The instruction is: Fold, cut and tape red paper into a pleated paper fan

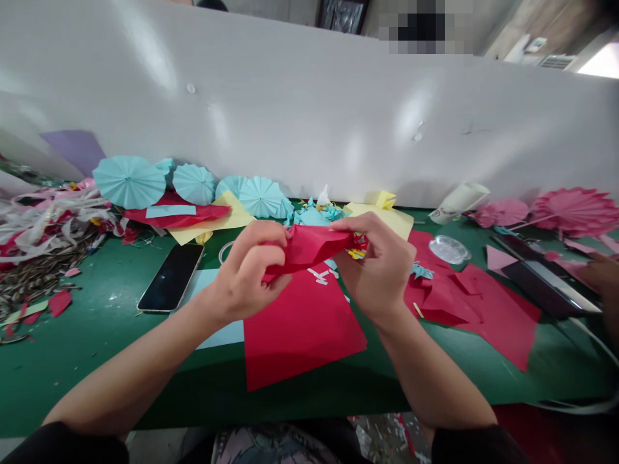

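Between my hands a folded piece of red paper [314, 248] is held up above the table. My left hand [254, 270] pinches its left end, the fingers curled over it. At the other end my right hand [377, 264] grips the paper between thumb and fingers. Below them a flat red paper sheet [304, 335] lies on the green table, with small white strips [322, 276] near its top. A light blue sheet [220, 332] shows partly from under it on the left.
A phone [171, 277] lies left. Pleated blue paper fans [129, 182] lean along the grey partition [300, 109]. Tangled ribbons [53, 216] pile up far left. To the right are red paper pieces [503, 316], a clear round lid [449, 249], pink fans [573, 209] and another person's hand [602, 274].
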The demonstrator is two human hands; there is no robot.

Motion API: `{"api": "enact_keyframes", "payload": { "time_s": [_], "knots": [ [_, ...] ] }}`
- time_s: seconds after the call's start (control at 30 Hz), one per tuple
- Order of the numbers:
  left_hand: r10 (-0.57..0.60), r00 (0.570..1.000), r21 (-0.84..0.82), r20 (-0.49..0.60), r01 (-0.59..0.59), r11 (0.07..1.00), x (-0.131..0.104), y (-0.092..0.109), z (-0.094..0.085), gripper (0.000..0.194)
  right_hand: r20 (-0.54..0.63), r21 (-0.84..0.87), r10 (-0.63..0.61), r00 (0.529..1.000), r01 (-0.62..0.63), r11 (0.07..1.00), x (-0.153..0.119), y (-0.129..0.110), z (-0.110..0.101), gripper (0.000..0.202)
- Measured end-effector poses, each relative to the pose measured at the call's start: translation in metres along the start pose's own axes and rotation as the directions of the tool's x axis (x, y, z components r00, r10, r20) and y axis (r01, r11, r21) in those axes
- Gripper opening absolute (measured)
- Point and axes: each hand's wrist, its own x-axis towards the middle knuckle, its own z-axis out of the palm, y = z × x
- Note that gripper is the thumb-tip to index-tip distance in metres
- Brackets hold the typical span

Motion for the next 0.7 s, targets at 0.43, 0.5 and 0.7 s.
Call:
{"api": "enact_keyframes", "payload": {
  "time_s": [0.43,0.5,0.7],
  "knots": [
    [-0.374,0.905,0.215,0.205,0.331,0.919,0.009,0.015,-0.009,0.022,0.087,-0.026,-0.19,0.978,0.193,0.981,-0.002,-0.001,0.006,0.01],
    [-0.431,0.886,0.195,0.172,0.398,0.896,0.01,0.013,-0.01,0.019,0.098,0.002,-0.148,0.984,0.148,0.989,0.0,-0.002,0.005,0.006],
    [-0.625,0.765,0.065,0.154,0.623,0.779,0.012,0.008,-0.011,0.025,0.029,0.001,0.041,0.999,-0.042,0.999,-0.002,0.001,0.006,0.01]
  ]
}}
